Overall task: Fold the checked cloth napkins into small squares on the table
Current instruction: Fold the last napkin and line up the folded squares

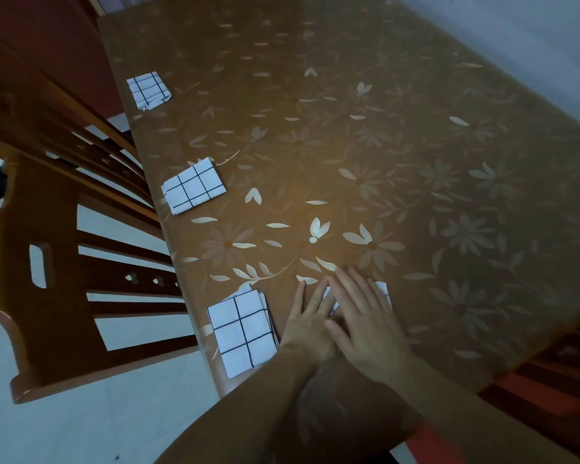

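Hands: your left hand (310,324) and right hand (365,321) press flat, fingers straight, onto the white black-checked cloth napkin (382,289), which lies almost hidden beneath both palms.

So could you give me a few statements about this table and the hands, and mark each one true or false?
1. Three folded white checked cloth napkins lie along the table's left edge: the far napkin, the middle napkin and the near napkin. True.
2. Both hands hover above the table. False: the left hand and right hand press flat on a fourth napkin, mostly hidden beneath them.
3. The brown table cover has a pale flower pattern. True.
4. A wooden chair stands at the table's left side. True.
5. The near napkin is crumpled in a ball. False: it lies flat, folded.
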### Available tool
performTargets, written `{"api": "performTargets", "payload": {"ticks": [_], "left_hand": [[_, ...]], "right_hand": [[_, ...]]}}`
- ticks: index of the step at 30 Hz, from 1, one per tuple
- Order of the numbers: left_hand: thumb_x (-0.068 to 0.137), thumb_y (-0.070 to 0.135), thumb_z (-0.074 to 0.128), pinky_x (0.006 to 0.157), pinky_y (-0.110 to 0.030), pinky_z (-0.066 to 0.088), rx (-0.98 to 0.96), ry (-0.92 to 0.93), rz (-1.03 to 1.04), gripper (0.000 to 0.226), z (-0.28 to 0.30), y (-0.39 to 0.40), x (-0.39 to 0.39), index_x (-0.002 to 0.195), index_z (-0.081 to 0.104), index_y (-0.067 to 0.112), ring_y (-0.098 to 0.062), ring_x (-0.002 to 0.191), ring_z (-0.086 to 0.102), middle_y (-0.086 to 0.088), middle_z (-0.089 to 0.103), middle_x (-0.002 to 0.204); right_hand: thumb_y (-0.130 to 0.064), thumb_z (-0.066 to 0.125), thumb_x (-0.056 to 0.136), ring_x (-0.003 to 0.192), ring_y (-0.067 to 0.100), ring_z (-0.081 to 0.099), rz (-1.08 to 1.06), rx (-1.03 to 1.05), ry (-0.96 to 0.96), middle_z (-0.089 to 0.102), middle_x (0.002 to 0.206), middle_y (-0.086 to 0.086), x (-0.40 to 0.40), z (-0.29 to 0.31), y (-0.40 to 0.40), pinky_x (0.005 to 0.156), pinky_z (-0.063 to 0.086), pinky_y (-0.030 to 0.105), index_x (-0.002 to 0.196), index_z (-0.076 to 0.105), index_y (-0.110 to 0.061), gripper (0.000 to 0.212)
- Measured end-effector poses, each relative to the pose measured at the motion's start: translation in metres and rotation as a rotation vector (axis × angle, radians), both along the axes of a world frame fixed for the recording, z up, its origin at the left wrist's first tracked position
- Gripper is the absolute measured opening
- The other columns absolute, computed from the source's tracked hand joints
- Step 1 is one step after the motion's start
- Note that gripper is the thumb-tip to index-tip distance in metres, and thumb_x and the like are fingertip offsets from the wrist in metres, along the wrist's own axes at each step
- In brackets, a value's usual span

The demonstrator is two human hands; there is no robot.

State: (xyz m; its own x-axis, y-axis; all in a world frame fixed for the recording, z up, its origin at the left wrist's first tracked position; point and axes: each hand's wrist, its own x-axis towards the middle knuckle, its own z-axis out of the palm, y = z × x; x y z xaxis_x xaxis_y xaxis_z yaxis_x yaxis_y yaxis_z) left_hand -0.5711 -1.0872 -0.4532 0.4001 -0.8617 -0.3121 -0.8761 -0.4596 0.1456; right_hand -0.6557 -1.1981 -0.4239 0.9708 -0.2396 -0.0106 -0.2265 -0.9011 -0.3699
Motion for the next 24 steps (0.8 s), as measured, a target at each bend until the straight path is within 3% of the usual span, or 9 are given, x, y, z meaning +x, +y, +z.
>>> {"api": "performTargets", "payload": {"ticks": [3,8,12,17,21,24], "left_hand": [[0.098,0.05,0.018,0.115,-0.053,-0.017,-0.028,0.02,0.037,0.064,0.001,-0.001,-0.001,0.153,-0.008,0.032,-0.016,0.142,-0.031,0.004,-0.018,0.161],[0.092,0.061,-0.005,0.115,-0.051,-0.017,-0.019,-0.035,0.069,0.068,0.006,0.001,0.004,0.148,-0.019,0.025,-0.015,0.145,-0.023,0.001,-0.017,0.159],[0.094,0.06,0.001,0.116,-0.051,-0.014,-0.001,-0.028,0.032,0.072,0.011,0.003,0.008,0.153,-0.008,0.02,-0.017,0.147,-0.016,0.0,-0.011,0.161],[0.093,0.041,0.042,0.11,-0.043,0.021,-0.134,0.081,0.122,0.06,0.031,-0.013,0.019,0.147,0.029,0.02,-0.025,0.137,0.026,-0.003,0.028,0.153],[0.081,0.046,0.06,0.105,-0.043,0.028,0.014,0.229,0.233,0.061,0.049,-0.039,0.032,0.132,0.039,0.019,-0.027,0.127,0.038,-0.004,0.042,0.139],[0.079,0.051,0.061,0.104,-0.044,0.03,0.143,0.205,0.214,0.063,0.052,-0.048,0.035,0.128,0.043,0.016,-0.029,0.125,0.04,-0.008,0.049,0.132]], "right_hand": [[-0.057,0.011,0.095,0.148,0.009,-0.003,-0.062,-0.01,0.114,0.007,0.162,-0.003,0.01,-0.014,0.002,0.12,0.0,0.035,0.153,0.011,-0.018,0.07],[-0.059,-0.004,0.093,0.146,0.021,0.02,-0.095,-0.162,0.265,0.024,0.158,0.006,-0.011,-0.018,-0.041,0.116,0.022,0.051,0.15,0.028,-0.012,0.081],[-0.056,-0.002,0.095,0.142,0.029,0.031,-0.052,-0.202,0.348,0.034,0.154,0.011,-0.016,-0.011,-0.053,0.109,0.032,0.058,0.147,0.036,-0.009,0.079],[-0.053,-0.002,0.095,0.138,0.031,0.037,-0.058,-0.244,0.358,0.039,0.15,0.012,-0.014,-0.004,-0.047,0.106,0.035,0.056,0.143,0.042,-0.009,0.079],[-0.05,0.019,0.095,0.131,0.032,0.046,-0.1,-0.238,0.31,0.048,0.143,0.014,-0.018,0.0,-0.042,0.102,0.039,0.054,0.137,0.05,-0.009,0.067],[-0.048,0.033,0.089,0.124,0.031,0.053,-0.142,-0.243,0.209,0.055,0.136,0.014,-0.021,-0.002,-0.039,0.1,0.042,0.051,0.133,0.053,-0.006,0.064]]}}
